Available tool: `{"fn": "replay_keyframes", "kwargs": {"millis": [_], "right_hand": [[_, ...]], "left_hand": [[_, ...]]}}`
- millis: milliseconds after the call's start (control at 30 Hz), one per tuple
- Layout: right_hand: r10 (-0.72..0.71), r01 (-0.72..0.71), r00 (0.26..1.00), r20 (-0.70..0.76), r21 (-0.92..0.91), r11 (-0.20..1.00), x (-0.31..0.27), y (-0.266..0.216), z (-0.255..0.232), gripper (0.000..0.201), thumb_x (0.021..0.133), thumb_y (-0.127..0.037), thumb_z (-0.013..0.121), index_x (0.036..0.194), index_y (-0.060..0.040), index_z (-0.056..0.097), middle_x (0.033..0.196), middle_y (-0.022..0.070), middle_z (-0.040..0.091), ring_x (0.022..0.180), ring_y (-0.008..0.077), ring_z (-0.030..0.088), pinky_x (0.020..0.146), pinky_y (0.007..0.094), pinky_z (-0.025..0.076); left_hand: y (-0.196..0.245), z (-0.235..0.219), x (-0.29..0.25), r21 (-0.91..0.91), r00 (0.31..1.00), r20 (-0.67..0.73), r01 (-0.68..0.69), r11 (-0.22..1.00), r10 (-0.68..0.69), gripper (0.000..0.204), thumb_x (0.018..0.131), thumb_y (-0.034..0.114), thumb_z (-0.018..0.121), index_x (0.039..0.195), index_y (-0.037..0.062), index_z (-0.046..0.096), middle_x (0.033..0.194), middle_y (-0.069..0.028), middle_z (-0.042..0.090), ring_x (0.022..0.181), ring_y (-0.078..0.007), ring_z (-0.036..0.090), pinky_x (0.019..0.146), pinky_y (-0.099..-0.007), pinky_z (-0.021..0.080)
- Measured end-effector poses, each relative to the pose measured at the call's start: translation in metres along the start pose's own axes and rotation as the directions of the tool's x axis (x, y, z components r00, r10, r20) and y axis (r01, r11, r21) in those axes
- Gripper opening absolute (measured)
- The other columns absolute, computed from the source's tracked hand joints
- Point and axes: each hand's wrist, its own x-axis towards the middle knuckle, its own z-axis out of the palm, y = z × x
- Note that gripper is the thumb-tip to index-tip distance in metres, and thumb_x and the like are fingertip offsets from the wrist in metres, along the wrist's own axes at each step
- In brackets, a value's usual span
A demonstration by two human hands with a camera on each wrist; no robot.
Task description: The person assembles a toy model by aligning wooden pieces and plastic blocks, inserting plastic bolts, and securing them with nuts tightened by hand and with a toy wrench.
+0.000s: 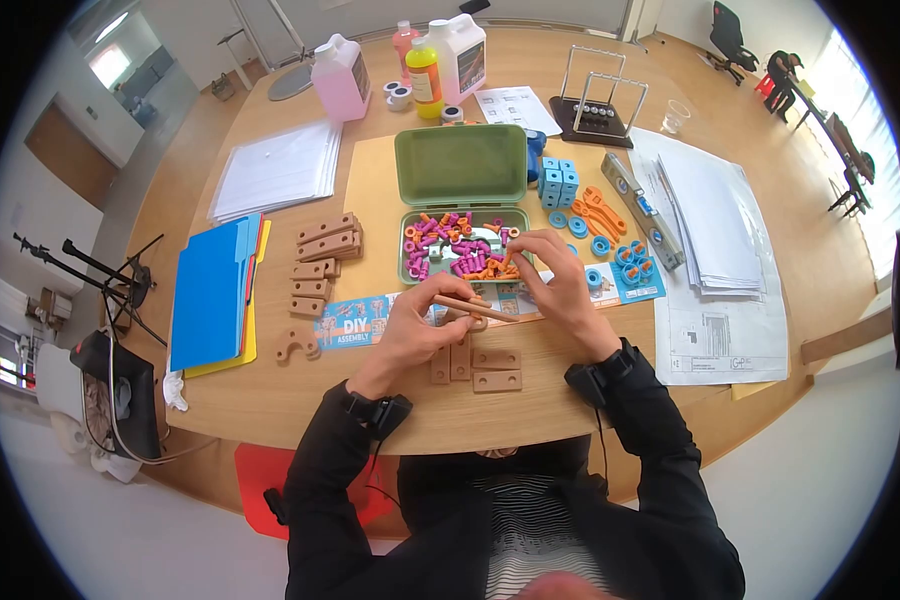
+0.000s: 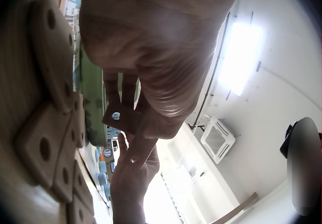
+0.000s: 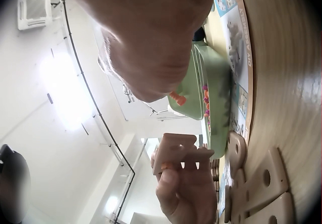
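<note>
Seemingly light and stiff, the flat brown holed strips (image 1: 485, 311), best held by their long edges, sit pinched in my left fingers (image 1: 448, 334) above the wood-toned bench (image 1: 555, 400), my right fingers (image 1: 532, 243) clamped on a small orange plastic bolt (image 3: 178, 99).

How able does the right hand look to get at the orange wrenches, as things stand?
Probably yes, once its fingers are free: the right hand is pinching a small orange bolt. Nothing covers the orange wrenches, which seem within reach beyond some low blue rings.
</note>
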Motion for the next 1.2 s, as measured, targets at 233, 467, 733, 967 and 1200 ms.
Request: {"fn": "replay_keyframes", "kwargs": {"millis": [233,467,733,967,1200], "right_hand": [[0.096,-0.096,0.995,0.019,-0.034,0.995,-0.004,0.010,-0.001,0.016,0.096,0.002,0.071,0.111,0.0005,0.072,0.110,0.0148,0.072,0.105,0.0340,0.069,0.090,0.0401,0.055],[0.070,-0.070,0.998,-0.005,0.068,0.995,-0.004,0.006,-0.001,0.014,0.099,0.002,0.069,0.113,0.0019,0.072,0.105,0.0114,0.073,0.094,0.0242,0.073,0.080,0.0340,0.058],[0.316,-0.597,0.796,0.516,0.583,0.552,-0.013,-0.011,0.001,0.017,0.104,-0.006,0.069,0.119,0.0024,0.072,0.103,0.0031,0.074,0.087,0.0082,0.068,0.075,0.0239,0.056],[0.320,-0.627,0.765,0.559,0.531,0.570,-0.014,-0.011,0.003,0.018,0.106,-0.010,0.068,0.120,0.0001,0.073,0.101,0.0004,0.073,0.084,0.0055,0.065,0.071,0.0222,0.052],[0.291,-0.605,0.774,0.562,0.522,0.601,-0.016,-0.009,0.004,0.016,0.106,-0.009,0.067,0.118,-0.0006,0.074,0.101,-0.0002,0.072,0.083,0.0047,0.063,0.070,0.0227,0.051]], "left_hand": [[0.000,0.000,0.000,0.028,1.000,0.010,-0.025,0.999,0.025,0.033,0.084,-0.007,0.077,0.114,0.0040,0.070,0.116,-0.0054,0.069,0.112,-0.0161,0.064,0.101,-0.0326,0.050],[-0.002,-0.001,0.000,0.041,0.999,0.013,-0.053,0.998,0.053,0.033,0.084,-0.008,0.077,0.114,0.0038,0.069,0.116,-0.0053,0.069,0.112,-0.0165,0.064,0.101,-0.0328,0.050],[0.000,-0.001,0.000,0.035,0.998,0.028,-0.061,0.998,0.060,0.033,0.083,-0.009,0.076,0.113,0.0030,0.070,0.115,-0.0057,0.069,0.112,-0.0168,0.065,0.102,-0.0331,0.050],[0.000,-0.001,0.000,0.068,0.996,0.064,-0.074,0.995,0.070,0.034,0.082,-0.010,0.075,0.114,0.0033,0.071,0.115,-0.0063,0.070,0.112,-0.0173,0.066,0.100,-0.0328,0.052],[0.000,-0.001,0.001,0.079,0.992,0.075,-0.109,0.991,0.103,0.036,0.081,-0.009,0.076,0.114,0.0039,0.072,0.116,-0.0068,0.069,0.113,-0.0192,0.065,0.101,-0.0336,0.051]]}}
